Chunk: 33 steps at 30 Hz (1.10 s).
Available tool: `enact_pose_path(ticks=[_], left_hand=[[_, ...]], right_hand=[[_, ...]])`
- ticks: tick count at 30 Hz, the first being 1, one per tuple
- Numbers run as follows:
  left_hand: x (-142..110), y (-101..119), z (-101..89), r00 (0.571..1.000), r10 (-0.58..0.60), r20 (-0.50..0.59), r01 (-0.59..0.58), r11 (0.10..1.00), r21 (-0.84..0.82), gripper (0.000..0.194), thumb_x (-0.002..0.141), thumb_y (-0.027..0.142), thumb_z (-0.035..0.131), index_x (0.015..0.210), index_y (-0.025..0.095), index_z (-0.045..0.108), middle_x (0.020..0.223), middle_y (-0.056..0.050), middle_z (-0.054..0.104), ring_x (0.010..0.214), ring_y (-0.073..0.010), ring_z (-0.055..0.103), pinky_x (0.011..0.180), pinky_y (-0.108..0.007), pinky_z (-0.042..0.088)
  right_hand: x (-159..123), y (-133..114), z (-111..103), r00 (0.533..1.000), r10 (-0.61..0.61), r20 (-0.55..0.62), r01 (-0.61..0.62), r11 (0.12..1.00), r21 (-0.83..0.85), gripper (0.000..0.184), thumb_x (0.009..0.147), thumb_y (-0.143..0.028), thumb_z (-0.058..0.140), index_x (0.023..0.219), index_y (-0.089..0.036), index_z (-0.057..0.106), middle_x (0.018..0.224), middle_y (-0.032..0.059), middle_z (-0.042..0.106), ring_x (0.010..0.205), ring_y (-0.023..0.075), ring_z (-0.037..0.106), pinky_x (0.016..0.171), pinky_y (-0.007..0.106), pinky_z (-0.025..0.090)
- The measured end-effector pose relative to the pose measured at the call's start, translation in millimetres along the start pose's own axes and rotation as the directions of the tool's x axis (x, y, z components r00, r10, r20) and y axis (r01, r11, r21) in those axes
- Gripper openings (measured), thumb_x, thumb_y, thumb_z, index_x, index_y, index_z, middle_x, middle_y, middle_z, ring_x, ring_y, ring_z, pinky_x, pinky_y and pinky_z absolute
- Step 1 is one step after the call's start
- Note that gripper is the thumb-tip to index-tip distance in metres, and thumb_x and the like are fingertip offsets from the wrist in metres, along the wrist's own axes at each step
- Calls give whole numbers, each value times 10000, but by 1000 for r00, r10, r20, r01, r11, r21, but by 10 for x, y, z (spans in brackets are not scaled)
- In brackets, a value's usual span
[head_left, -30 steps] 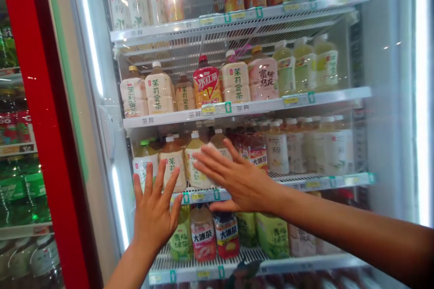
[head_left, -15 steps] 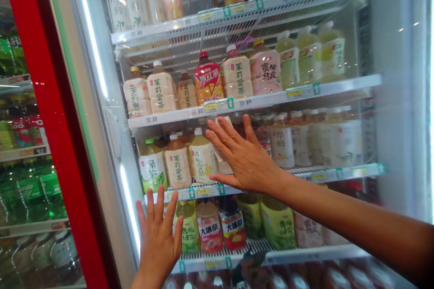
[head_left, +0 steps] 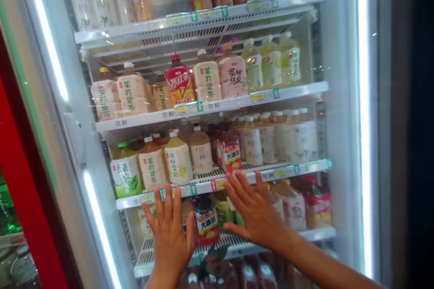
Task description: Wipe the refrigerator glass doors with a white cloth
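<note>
My left hand is raised with fingers spread, backs of the fingers toward me, and holds nothing. It overlaps the lower shelf, left of a dark-capped bottle. Also stretched out and bare, my right hand covers part of the third shelf's edge, below a red-labelled bottle. Both palms face a lit drinks fridge; reflections suggest glass before it. Whether either palm touches the glass, I cannot tell. Nearby stand a green tea bottle and a pale-labelled tea bottle.
Bright light strips run up both sides of the fridge. Upper shelves carry a red-capped bottle and a pink-labelled bottle. At far left is a red frame, with another drinks case beyond.
The view has swung right, so the fridge sits further left and its right light strip shows. My right hand has gone lower in view; my left has shifted slightly right. Both remain spread.
</note>
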<state>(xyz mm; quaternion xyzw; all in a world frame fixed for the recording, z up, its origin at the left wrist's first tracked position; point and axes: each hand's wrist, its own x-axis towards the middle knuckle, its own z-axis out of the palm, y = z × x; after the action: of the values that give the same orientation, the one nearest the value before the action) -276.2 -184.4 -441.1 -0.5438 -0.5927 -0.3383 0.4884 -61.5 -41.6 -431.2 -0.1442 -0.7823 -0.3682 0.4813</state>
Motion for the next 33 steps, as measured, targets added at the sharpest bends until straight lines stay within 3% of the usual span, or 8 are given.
enact_pose_path(ticks=[3, 10, 14, 17, 21, 25, 28, 33], left_hand=[[30, 290, 88, 999, 29, 30, -29, 999, -19, 838, 942, 213, 618, 1662, 204, 189, 1763, -112, 114, 1647, -327, -25, 1321, -645, -63], [117, 913, 270, 999, 50, 4, -50, 993, -110, 853, 933, 278, 653, 1660, 288, 207, 1778, -51, 33, 1647, -329, -47, 1324, -624, -76], [112, 1147, 349, 999, 38, -7, -39, 988, -147, 861, 922, 296, 669, 1653, 339, 216, 1776, -31, 55, 1650, -323, -18, 1324, -647, -50], [115, 1300, 432, 999, 35, -7, -35, 985, -166, 869, 914, 279, 676, 1647, 366, 218, 1772, -20, 80, 1649, -323, 3, 1321, -670, -31], [168, 1495, 517, 996, 84, 2, -82, 981, -178, 902, 900, 276, 694, 1647, 379, 201, 1770, -6, 54, 1649, -308, -23, 1321, -663, -51], [215, 1619, 549, 993, 116, 6, -113, 978, -172, 900, 907, 283, 690, 1649, 381, 189, 1771, -2, 33, 1649, -297, -40, 1321, -652, -61], [240, 1664, 568, 992, 124, 3, -122, 977, -177, 894, 914, 285, 685, 1651, 375, 187, 1774, 0, 19, 1649, -295, -52, 1324, -628, -75], [222, 1712, 581, 991, 131, -2, -129, 971, -203, 886, 919, 268, 678, 1652, 375, 192, 1776, 3, 3, 1647, -299, -69, 1322, -610, -97]], right_hand=[[-357, -44, 27, 999, -25, 28, 24, 999, 26, 966, 955, -728, 490, 1681, -165, 190, 1718, 97, 302, 1649, 287, 51, 1333, 623, -13], [-302, 433, -75, 924, 380, -33, -380, 925, 22, 927, 1024, -669, 340, 1686, -160, -62, 1761, 139, 78, 1641, 345, 56, 1281, 737, 18], [-728, 366, -19, 957, 288, -20, -288, 958, -8, 985, 998, -670, 393, 1684, -93, -13, 1757, 157, 48, 1643, 335, -24, 1291, 724, 30], [-808, 548, -51, 945, 326, -35, -327, 945, -27, 973, 1001, -655, 403, 1686, -110, -21, 1758, 153, 44, 1641, 342, -18, 1278, 747, 41], [-771, 823, -135, 877, 476, -66, -476, 879, 9, 923, 1024, -656, 349, 1688, -168, -65, 1758, 153, 6, 1633, 379, 21, 1252, 784, 25], [-1167, 711, -87, 923, 383, -44, -384, 923, -16, 933, 1015, -647, 350, 1689, -120, -20, 1749, 172, -1, 1633, 368, -11, 1278, 747, 43], [-1299, 881, -115, 942, 332, -54, -335, 941, -56, 924, 1021, -650, 321, 1686, -100, -9, 1752, 160, -8, 1638, 337, -25, 1292, 708, 6], [-1035, 1445, -263, 827, 544, -141, -552, 834, -19, 865, 1044, -659, 234, 1682, -166, -82, 1762, 146, -42, 1628, 401, 15, 1202, 839, 44]])
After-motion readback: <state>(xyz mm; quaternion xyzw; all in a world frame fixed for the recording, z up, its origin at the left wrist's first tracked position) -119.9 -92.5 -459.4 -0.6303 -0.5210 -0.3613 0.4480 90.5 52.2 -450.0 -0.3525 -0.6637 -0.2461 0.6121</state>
